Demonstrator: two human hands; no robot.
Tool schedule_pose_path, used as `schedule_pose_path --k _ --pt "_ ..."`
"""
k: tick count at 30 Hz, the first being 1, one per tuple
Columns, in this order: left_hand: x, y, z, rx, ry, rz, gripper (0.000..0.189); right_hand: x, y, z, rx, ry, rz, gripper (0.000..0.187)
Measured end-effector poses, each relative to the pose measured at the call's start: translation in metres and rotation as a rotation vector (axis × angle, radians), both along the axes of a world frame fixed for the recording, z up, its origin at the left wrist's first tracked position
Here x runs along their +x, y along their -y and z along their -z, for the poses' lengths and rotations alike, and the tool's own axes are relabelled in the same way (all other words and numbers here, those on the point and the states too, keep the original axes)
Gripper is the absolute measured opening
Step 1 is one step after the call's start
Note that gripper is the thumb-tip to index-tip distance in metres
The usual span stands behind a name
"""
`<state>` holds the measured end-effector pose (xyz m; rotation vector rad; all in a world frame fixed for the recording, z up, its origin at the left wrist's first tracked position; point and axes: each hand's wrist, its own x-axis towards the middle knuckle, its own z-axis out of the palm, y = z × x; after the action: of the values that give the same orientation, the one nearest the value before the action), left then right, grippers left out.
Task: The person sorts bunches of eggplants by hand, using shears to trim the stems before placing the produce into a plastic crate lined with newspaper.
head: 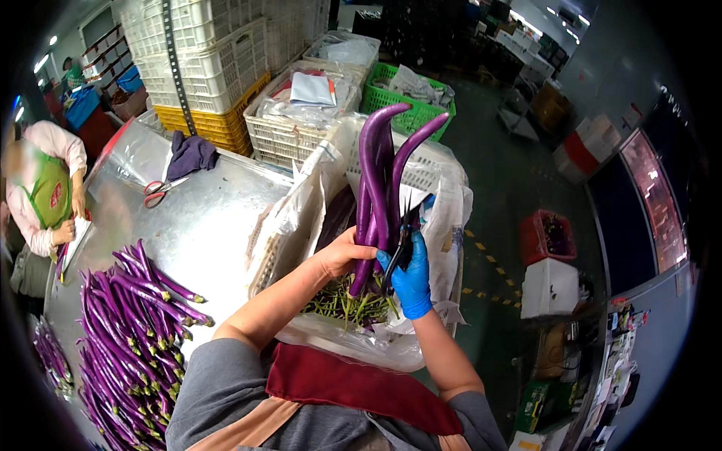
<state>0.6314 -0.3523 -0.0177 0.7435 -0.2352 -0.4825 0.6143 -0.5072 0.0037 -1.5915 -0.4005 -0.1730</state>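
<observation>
My bare left hand (344, 251) grips a small bunch of long purple eggplants (372, 158), held upright with their stem ends down. In my right hand (414, 282), which wears a blue glove, is a pair of black scissors (402, 245) with the blades pointing up, close beside the bunch. Both hands are over a plastic-lined white crate (375, 345). Green stems (344, 301) lie heaped inside it, below the eggplants. More dark purple eggplants (337, 217) show partly behind my left hand, along the crate's inner side.
On the steel table (225, 186) lie a large pile of eggplants (130, 344), red-handled scissors (155, 193) and a dark cloth (192, 152). A person (42, 191) works at its left edge. Stacked white crates (192, 62) and a green basket (383, 96) stand beyond.
</observation>
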Motion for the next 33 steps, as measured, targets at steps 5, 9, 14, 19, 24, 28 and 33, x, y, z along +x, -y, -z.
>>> schedule_pose_path --k 5,9,14,19,24,28,33 --pt "-0.016 -0.029 -0.015 -0.187 -0.009 -0.062 0.057 -0.012 -0.019 -0.006 -0.149 0.080 -0.119 0.048" --pt "-0.021 -0.048 -0.010 -0.224 -0.084 -0.129 0.056 -0.010 -0.042 -0.006 -0.176 0.056 -0.133 0.044" --pt "-0.015 -0.079 -0.001 -0.299 -0.147 -0.061 0.055 -0.017 -0.057 -0.025 0.010 -0.181 -0.299 0.044" --pt "-0.024 -0.107 -0.011 -0.481 -0.184 -0.016 0.054 -0.026 -0.032 -0.055 -0.088 -0.461 -0.435 0.038" --pt "-0.025 -0.124 -0.032 -0.204 0.053 -0.315 0.053 -0.040 -0.024 -0.042 -0.134 -0.440 -0.407 0.035" --pt "-0.018 -0.121 -0.077 0.546 0.435 -0.994 0.057 -0.038 -0.020 -0.024 0.145 -0.496 -0.346 0.035" --pt "-0.014 -0.128 -0.104 1.262 0.881 -1.463 0.072 -0.034 -0.025 -0.003 0.335 -0.558 -0.319 0.030"
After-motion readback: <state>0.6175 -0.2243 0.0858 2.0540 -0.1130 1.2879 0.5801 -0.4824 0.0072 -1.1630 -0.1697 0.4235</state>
